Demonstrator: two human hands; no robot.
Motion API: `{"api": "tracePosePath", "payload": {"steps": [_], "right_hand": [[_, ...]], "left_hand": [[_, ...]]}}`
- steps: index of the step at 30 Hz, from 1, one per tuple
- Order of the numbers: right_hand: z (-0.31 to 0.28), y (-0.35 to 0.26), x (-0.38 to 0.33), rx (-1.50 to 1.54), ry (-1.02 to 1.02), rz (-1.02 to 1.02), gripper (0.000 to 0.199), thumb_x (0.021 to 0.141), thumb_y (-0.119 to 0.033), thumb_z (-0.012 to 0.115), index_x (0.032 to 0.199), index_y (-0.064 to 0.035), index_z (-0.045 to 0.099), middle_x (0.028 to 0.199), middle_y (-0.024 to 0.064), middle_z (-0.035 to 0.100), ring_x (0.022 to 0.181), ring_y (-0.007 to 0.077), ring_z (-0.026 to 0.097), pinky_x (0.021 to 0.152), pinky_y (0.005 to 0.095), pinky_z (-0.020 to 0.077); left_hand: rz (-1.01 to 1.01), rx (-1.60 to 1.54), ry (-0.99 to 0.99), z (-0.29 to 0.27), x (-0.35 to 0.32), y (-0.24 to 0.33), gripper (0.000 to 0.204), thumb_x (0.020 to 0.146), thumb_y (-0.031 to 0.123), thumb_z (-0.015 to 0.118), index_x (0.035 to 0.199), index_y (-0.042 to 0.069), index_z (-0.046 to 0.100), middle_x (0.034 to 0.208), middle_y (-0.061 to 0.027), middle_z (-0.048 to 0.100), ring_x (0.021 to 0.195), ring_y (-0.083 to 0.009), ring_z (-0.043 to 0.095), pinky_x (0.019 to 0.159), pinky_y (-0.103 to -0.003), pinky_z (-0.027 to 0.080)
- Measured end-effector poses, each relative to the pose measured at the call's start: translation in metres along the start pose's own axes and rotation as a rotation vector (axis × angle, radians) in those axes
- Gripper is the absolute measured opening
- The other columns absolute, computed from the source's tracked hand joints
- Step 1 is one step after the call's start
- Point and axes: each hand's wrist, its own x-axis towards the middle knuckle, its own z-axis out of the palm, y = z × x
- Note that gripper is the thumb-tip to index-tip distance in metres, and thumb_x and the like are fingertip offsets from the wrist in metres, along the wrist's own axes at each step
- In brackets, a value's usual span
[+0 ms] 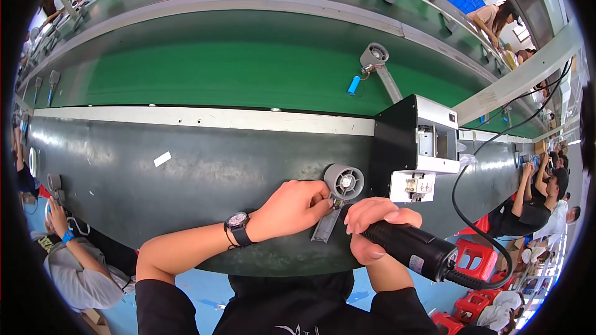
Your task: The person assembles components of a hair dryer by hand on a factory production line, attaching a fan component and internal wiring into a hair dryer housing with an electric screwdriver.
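Observation:
My left hand [292,208], with a black watch on its wrist, presses on a small grey part [327,223] lying on the dark worktable [186,180]. At its fingertips sits a round grey fan-like housing [343,181]. My right hand [375,226] grips a black corded power tool [413,249], whose tip points at the part under the left hand. The cable [462,211] loops up to the right.
A black-and-white box machine [413,149] stands just right of the hands. On the green conveyor belt [217,74] lie a second grey housing [374,56] and a blue cylinder [354,84]. Other people sit along both sides; red stools [475,257] stand at the lower right.

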Motion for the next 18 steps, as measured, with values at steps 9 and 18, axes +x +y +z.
{"api": "tracePosePath", "payload": {"steps": [9,18], "right_hand": [[-0.004,-0.003,0.003,0.04,-0.056,0.02,0.062,0.09,-0.051,0.067,0.121,-0.0082,0.035,0.067,0.0054,0.056,0.048,0.0166,0.055,0.046,0.0295,0.0511],[-0.023,-0.028,0.006,0.136,0.394,0.088,0.063,0.092,-0.05,0.065,0.127,-0.0083,0.032,0.069,0.0079,0.056,0.051,0.0185,0.055,0.048,0.0331,0.0514]], "left_hand": [[-0.011,-0.006,-0.008,-0.001,-0.002,-0.002,0.015,0.093,0.013,0.062,0.09,-0.001,0.06,0.07,-0.0123,0.069,0.057,-0.02,0.062,0.055,-0.033,0.047],[0.007,-0.062,0.192,-0.043,0.033,-0.002,0.021,0.094,0.017,0.06,0.099,-0.003,0.065,0.073,-0.0097,0.065,0.063,-0.0152,0.062,0.059,-0.031,0.048]]}}
